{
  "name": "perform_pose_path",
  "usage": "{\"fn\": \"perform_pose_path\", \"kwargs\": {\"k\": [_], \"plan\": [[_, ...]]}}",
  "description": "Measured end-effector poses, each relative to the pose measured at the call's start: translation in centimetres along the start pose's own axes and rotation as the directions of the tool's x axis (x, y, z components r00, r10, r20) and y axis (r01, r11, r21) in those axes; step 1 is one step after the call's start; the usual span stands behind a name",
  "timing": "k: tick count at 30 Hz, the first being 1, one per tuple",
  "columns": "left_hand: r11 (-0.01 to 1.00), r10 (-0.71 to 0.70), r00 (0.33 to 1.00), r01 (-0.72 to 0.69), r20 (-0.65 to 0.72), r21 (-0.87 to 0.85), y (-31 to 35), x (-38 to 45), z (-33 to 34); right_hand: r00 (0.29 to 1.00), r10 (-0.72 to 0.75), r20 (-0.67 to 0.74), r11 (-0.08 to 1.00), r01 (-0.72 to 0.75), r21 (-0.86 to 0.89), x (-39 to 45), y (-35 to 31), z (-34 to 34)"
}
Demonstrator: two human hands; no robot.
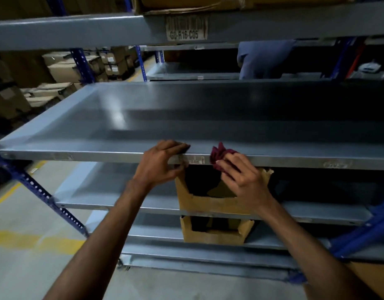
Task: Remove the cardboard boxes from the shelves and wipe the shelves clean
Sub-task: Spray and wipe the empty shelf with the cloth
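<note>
Our left hand [163, 163] grips the front edge of the bare grey shelf [186, 118], fingers curled over its lip. Just beside it, our right hand [244, 178] clamps a maroon cloth [219, 155] against the same edge. Open cardboard boxes [210, 204] sit on the two shelves below. Farther back, blurred, possibly more boxes fill neighbouring racks.

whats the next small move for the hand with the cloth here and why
Probably lift the right hand with the maroon cloth up over the front lip and sweep it across the grey shelf. That shelf holds no boxes, the cloth sits bunched at its front edge, and the left hand grips the same edge as a brace. The cardboard boxes sit on lower shelves.
</note>
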State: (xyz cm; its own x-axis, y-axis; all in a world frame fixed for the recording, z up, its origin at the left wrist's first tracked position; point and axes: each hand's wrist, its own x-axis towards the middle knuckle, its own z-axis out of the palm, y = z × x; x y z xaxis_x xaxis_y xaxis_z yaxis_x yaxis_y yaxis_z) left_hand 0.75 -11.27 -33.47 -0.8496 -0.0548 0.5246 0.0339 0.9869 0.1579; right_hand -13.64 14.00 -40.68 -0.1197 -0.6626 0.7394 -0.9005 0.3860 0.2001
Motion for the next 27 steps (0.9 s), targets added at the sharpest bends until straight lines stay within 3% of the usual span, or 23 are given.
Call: {"fn": "perform_pose_path", "kwargs": {"k": [3,7,12,16,19,24,27], "plan": [[0.997,0.065,0.997,-0.063,0.029,-0.052,-1.3,-0.3,0.5,0.999,-0.036,0.020,0.994,0.038,-0.105,-1.5,1.0,-2.7],[0.987,0.123,0.992,-0.123,0.000,-0.099,-2.4,0.0,1.0,0.950,0.291,-0.112,0.957,-0.291,0.016,1.3,-2.7,-2.6],[0.974,0.212,0.977,-0.208,0.039,-0.088,-3.2,0.0,0.9,0.979,0.197,-0.052,0.980,-0.199,-0.025,1.9,-4.1,-1.6],[0.983,0.178,0.984,-0.178,-0.009,-0.053,-5.3,-0.6,-0.1,0.892,0.425,-0.151,0.904,-0.425,0.032,1.2,-3.1,-3.1],[0.990,0.128,0.991,-0.130,-0.041,-0.055,-5.4,-1.3,0.0,0.891,0.429,-0.146,0.903,-0.424,0.066,2.4,-4.8,-2.2],[0.994,0.087,0.995,-0.090,-0.050,-0.064,-4.6,-1.4,-0.3,0.949,0.312,-0.044,0.947,-0.306,0.098,3.4,-5.7,-1.8],[0.993,0.095,0.994,-0.099,-0.050,-0.067,-4.7,-1.6,-0.4,0.925,0.375,-0.067,0.925,-0.369,0.086,2.1,-4.2,-2.8]]}}
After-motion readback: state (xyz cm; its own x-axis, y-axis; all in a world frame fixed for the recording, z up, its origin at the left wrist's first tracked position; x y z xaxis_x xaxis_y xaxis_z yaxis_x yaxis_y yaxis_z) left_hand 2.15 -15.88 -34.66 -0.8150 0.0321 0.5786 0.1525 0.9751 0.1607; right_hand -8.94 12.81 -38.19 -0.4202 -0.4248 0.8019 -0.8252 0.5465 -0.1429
